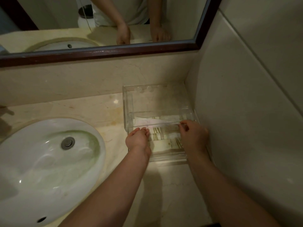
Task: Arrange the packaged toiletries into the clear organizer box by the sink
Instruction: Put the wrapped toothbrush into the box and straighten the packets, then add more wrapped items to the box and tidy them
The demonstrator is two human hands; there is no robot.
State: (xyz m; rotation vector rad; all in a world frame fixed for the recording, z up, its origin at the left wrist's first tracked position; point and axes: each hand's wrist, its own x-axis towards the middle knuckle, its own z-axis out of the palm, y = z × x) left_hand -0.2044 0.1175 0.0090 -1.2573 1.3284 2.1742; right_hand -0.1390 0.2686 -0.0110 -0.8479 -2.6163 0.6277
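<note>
Both hands are reaching into the clear, square acrylic organizer box (127, 102) that is sitting in the corner of the cream marble counter (91, 108), just right of the white oval sink basin (41, 161). The right hand (193, 136) is pinching the right end of a long, pale pink-white flat sachet (152, 122) between thumb and fingertips, closed on it. The left hand (138, 139) is meeting the same sachet's left end with its fingers curled together; whether it is actually gripping or only touching is hard to tell in this dim light. Directly beneath and between the two grips, cream packets with olive-green stripes (165, 140) are lying flat on the box floor, side by side. Beyond the held sachet, the far half of the box is showing only bare floor. A dark wood-framed mirror (114, 51) is hanging above the backsplash.
</note>
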